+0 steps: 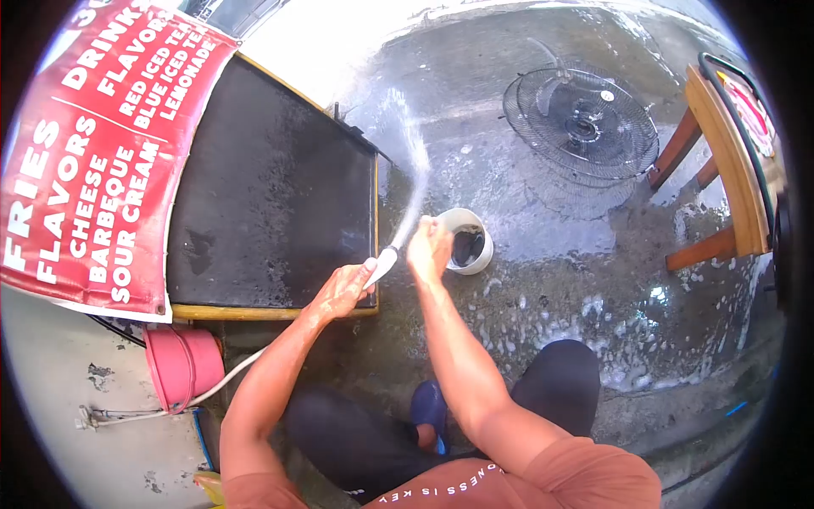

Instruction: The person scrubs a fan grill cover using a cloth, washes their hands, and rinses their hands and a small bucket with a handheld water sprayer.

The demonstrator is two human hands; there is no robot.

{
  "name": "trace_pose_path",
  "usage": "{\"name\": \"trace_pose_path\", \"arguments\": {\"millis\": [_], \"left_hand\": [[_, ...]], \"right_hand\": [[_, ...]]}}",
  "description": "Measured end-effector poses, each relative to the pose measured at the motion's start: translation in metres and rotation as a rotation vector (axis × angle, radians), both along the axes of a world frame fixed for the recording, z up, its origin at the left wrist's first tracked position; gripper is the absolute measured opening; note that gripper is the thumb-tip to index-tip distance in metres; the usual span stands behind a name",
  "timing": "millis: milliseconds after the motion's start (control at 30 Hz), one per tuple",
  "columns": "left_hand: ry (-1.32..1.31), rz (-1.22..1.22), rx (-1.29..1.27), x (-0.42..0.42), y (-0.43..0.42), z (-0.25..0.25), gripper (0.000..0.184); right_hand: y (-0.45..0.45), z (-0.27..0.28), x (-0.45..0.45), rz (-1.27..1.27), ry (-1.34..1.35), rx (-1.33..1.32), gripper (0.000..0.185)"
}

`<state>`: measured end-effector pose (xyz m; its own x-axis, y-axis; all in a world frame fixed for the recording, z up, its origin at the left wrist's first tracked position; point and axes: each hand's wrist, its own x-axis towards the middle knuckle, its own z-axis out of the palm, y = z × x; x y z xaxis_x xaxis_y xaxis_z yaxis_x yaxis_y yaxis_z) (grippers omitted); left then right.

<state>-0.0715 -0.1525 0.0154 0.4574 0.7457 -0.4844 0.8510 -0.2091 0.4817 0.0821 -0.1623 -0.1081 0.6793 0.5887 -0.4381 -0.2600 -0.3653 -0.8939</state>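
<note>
My left hand point(343, 290) is wrapped round the end of a white hose point(384, 265), from which water sprays up and away across the wet floor. Just right of the nozzle, my right hand point(431, 246) has its fingers drawn together beside the rim of a small white bucket point(486, 254); whether it holds anything is hidden. Something dark lies inside the bucket. A round wire fan guard point(585, 127) with soapy water about it lies on the floor beyond, to the right.
A black-topped table point(271, 195) with a wooden edge stands at left, beside a red menu banner point(93, 161). A pink bucket point(182, 365) hangs below, near the tap. At right stands a wooden stool point(729, 170). Foam covers the floor point(593, 331) in places.
</note>
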Motion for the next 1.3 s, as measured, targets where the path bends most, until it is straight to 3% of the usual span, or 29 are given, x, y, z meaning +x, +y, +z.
{"name": "trace_pose_path", "arguments": {"millis": [67,200,367,533,567,700,833,867,900,933,967,1033,1300], "left_hand": [[-0.029,0.081,-0.093,0.010,-0.006,0.011,0.090],[-0.125,0.253,-0.302,0.025,-0.004,0.023,0.089],[-0.004,0.332,-0.272,0.049,-0.010,0.042,0.088],[-0.057,0.384,-0.293,0.054,-0.009,0.030,0.086],[-0.047,0.385,-0.286,0.053,-0.007,0.028,0.087],[-0.051,0.351,-0.259,0.053,0.010,0.021,0.089],[-0.057,0.304,-0.318,0.047,0.011,0.010,0.087],[-0.073,0.269,-0.333,0.051,0.012,0.006,0.086],[-0.075,0.265,-0.327,0.049,0.009,0.004,0.086],[-0.080,0.265,-0.316,0.048,0.010,0.002,0.086],[-0.082,0.275,-0.309,0.046,0.010,-0.003,0.086],[-0.088,0.315,-0.318,0.037,0.013,-0.014,0.085],[-0.154,0.379,-0.424,0.005,0.033,-0.060,0.087]], "right_hand": [[-0.002,-0.026,0.018,-0.112,-0.144,-0.082,0.039],[-0.002,-0.076,0.044,-0.165,-0.180,-0.064,0.032],[0.004,-0.083,0.052,-0.191,-0.050,-0.003,0.029],[-0.012,-0.074,0.083,-0.204,0.008,0.005,0.029],[-0.017,-0.079,0.092,-0.173,0.014,0.030,0.031],[-0.038,-0.052,0.125,0.010,-0.232,-0.430,0.041],[-0.047,-0.057,0.126,0.374,0.018,-0.436,0.045],[-0.056,-0.047,0.117,0.363,-0.057,-0.458,0.039],[-0.061,-0.056,0.109,0.343,-0.075,-0.415,0.053],[-0.062,-0.065,0.097,0.287,-0.210,-0.424,0.038],[-0.045,-0.114,0.076,0.268,-0.184,-0.465,0.034],[-0.026,-0.157,0.050,0.054,-0.230,-0.384,0.026],[-0.038,-0.117,0.102,0.542,-0.419,-0.415,0.022]]}}
